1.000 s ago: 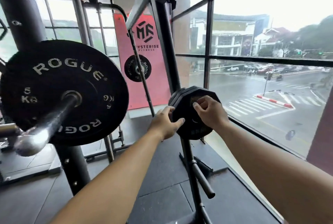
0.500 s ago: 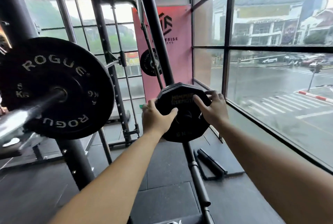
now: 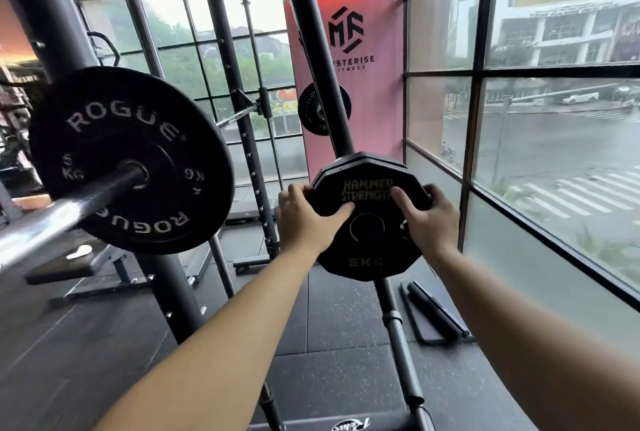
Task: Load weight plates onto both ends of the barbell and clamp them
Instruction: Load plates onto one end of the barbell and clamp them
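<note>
A black many-sided 5 kg plate [image 3: 367, 257] marked Hammer Strength sits in front of a slanted rack upright. My left hand [image 3: 304, 219] grips its left edge and my right hand [image 3: 427, 219] grips its right edge. A second plate edge shows just behind it at the top. To the left, the chrome barbell sleeve [image 3: 52, 219] points toward me, with a round black Rogue 5 kg plate [image 3: 128, 160] on it. No clamp shows on the sleeve.
The black rack upright [image 3: 398, 330] with storage pegs runs down below the plate. Another plate [image 3: 323, 110] hangs further back by a pink banner [image 3: 374, 84]. A window wall [image 3: 519, 153] stands at right. A bench [image 3: 79, 264] sits at lower left on the rubber floor.
The view has swung left and closer. Both hands stay on the many-sided plate; its printed face now shows fully. The loaded barbell plate has shifted a little in the view.
</note>
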